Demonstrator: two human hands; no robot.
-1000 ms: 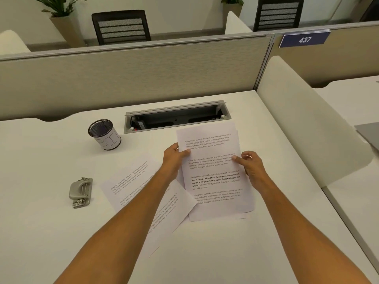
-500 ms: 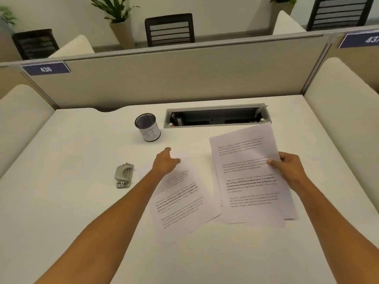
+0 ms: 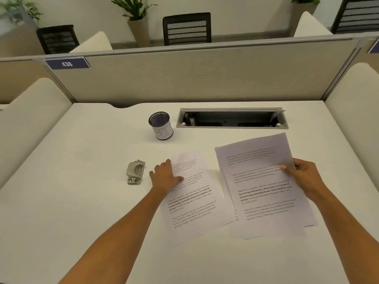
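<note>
On the desk point(image 3: 82, 201) I see a grey hole punch point(image 3: 135, 173), a mesh pen cup point(image 3: 161, 126) (paper label round it) and an open cable tray point(image 3: 231, 118); sign 436 point(image 3: 67, 63) sits on the partition point(image 3: 205, 78).

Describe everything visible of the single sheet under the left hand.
The single sheet is white paper printed with short paragraphs of black text, one partly in bold. It lies flat on the white desk, askew, its lines of text rising to the right. The left hand rests flat on its far left edge, thumb on the paper. Its near right corner meets the stack that the right hand pinches; which lies on top cannot be told.
</note>
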